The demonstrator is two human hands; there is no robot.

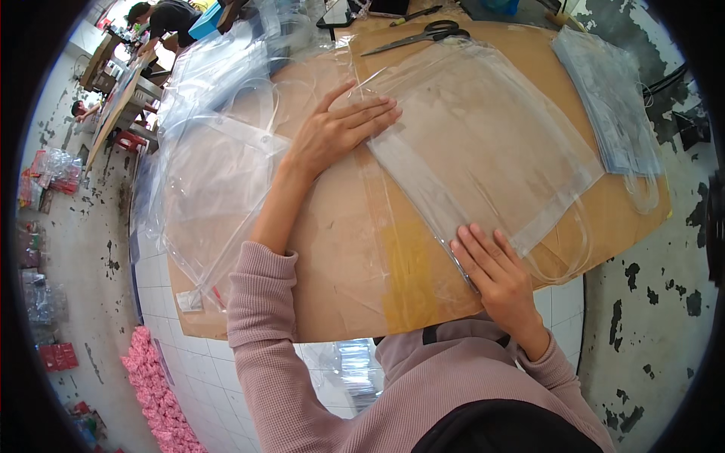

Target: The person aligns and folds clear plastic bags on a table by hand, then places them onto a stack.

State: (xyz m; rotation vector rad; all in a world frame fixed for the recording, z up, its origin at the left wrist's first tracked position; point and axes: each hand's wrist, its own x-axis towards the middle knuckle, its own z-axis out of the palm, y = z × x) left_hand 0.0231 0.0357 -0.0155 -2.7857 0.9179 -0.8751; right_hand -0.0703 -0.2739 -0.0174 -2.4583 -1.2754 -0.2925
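Observation:
A clear plastic bag (491, 143) with a wide seamed band and a loop handle lies flat on the cardboard-covered table (332, 249). My left hand (340, 128) rests open on its left corner, fingers stretched out to the right. Near the bag's front corner, my right hand (491, 275) lies flat with its fingers extended over the edge. A thin, dark, shiny strip (462, 266) runs along that edge beside the right fingers; whether it is a tool or part of the bag I cannot tell.
More clear bags (215, 174) spread over the table's left side. A stack of clear bags (612, 106) sits at the far right. Black-handled scissors (423, 36) lie at the back, with a phone (337, 13) beyond. Another person (170, 23) works at the far left.

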